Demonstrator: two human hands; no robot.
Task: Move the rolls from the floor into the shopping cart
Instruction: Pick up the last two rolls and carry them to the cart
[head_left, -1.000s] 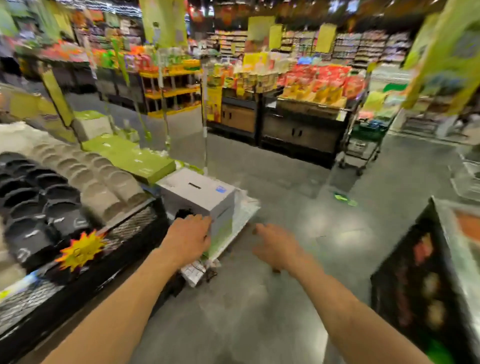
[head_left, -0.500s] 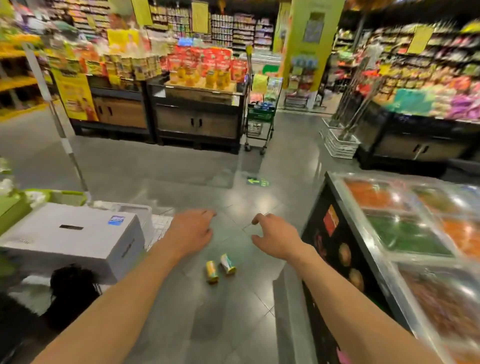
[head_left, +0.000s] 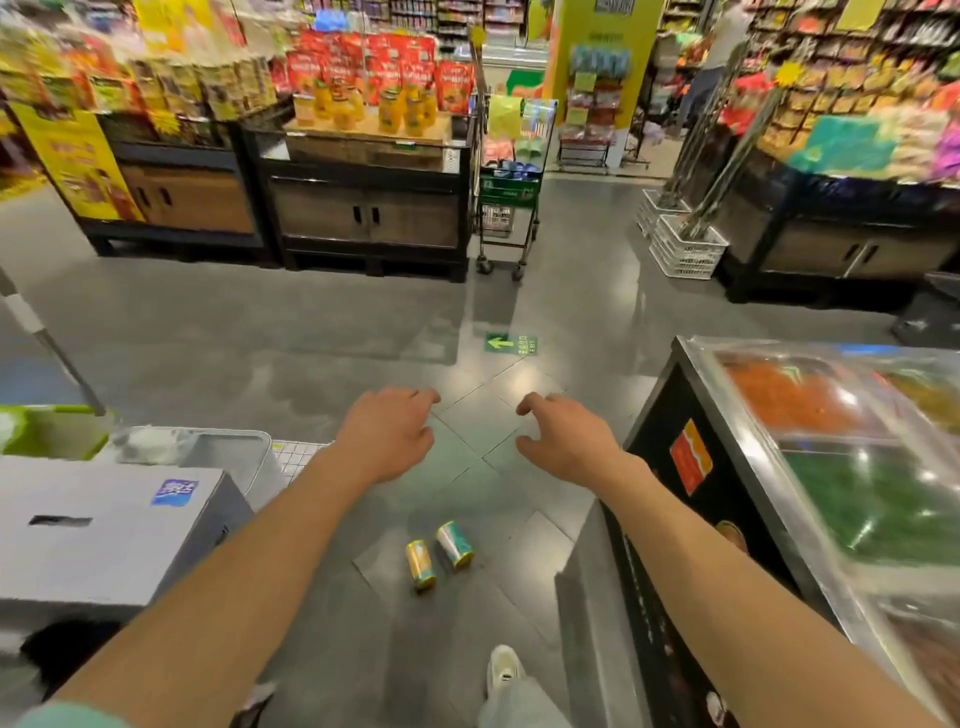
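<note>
Lying side by side on the floor (head_left: 322, 332), two rolls (head_left: 439, 555) pointing away, beside the deli case (head_left: 691, 467), shopping cart (head_left: 506, 208) far beyond, left hand (head_left: 387, 434) and right hand (head_left: 566, 439) hovering loose, holding nothing.

Two rolls (head_left: 439, 556) side by side on floor (head_left: 260, 338)

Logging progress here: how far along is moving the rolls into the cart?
Nothing looks done: both rolls lie side by side on the floor. Nothing is in hand: the left hand and right hand hover empty. Left: pick up both rolls and put them in the cart.
</note>
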